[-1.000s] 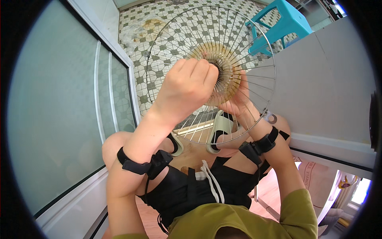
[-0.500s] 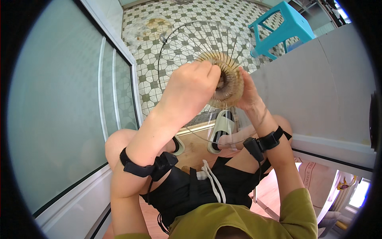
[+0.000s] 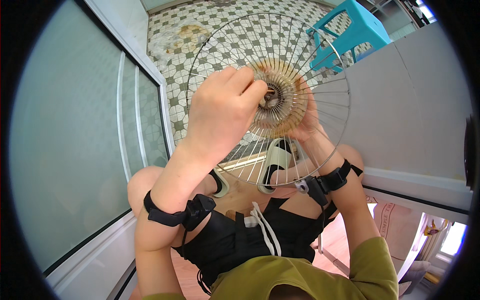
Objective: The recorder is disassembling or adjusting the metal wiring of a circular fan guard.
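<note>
A round wire fan guard, its spokes fanning out from a tight centre ring, is held up in front of me. Behind its middle shows a yellowed, rounded hub. My right hand is curled around the hub's right side, partly behind the wires. In front of the wires, my left hand is closed, thumb and forefinger pinched at the dark centre opening. A thin tan tip shows by those fingertips; the fingers hide what it belongs to.
Beyond the guard are a patterned tile floor, crumpled clear plastic and a turquoise stool. A frosted glass door stands left, a pale grey panel right. My slippered feet are below the guard.
The guard, blurred and only partly visible before, now shows sharply as a full circle facing me. My left hand has shifted slightly left; my right hand has moved slightly lower around the hub.
</note>
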Demonstrator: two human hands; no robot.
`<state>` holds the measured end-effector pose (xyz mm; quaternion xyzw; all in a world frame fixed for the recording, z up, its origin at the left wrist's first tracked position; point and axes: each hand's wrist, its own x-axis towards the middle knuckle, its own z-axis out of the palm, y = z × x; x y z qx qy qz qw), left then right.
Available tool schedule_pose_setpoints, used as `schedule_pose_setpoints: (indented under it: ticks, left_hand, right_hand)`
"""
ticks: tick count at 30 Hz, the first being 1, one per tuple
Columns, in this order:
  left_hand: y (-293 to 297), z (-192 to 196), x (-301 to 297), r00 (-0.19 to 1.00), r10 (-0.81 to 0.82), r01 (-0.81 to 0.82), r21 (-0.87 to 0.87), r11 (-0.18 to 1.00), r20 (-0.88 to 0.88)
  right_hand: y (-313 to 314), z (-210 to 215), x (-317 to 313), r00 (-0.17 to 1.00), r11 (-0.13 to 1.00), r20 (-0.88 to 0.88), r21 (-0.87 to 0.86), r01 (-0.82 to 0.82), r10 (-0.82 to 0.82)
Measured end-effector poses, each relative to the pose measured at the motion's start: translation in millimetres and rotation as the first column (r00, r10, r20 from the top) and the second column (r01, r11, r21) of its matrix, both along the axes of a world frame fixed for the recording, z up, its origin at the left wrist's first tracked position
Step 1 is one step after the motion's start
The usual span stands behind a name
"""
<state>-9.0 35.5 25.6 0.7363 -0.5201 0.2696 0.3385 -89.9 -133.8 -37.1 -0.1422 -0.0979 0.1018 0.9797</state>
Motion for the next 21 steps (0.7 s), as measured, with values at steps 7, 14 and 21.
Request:
schedule_pose_setpoints:
  ticks: [7, 14, 21]
  left_hand:
    - [-3, -6, -9, 0.999, -0.001, 0.002, 0.031, 1.000, -0.037]
    - [1, 1, -13, 0.871, 0.003, 0.024, 0.049, 0.999, -0.491]
    - [6, 16, -8, 0.461, 0.019, 0.049, 0.047, 0.998, -0.887]
  right_hand:
    - [6, -6, -7, 0.999, 0.998, 0.049, -0.054, 0.017, -0.014]
    - [10, 14, -12, 0.978, 0.859, 0.053, -0.471, 0.201, -0.199]
    - [14, 21, -9, 0.977, 0.849, 0.077, -0.485, 0.211, -0.198]
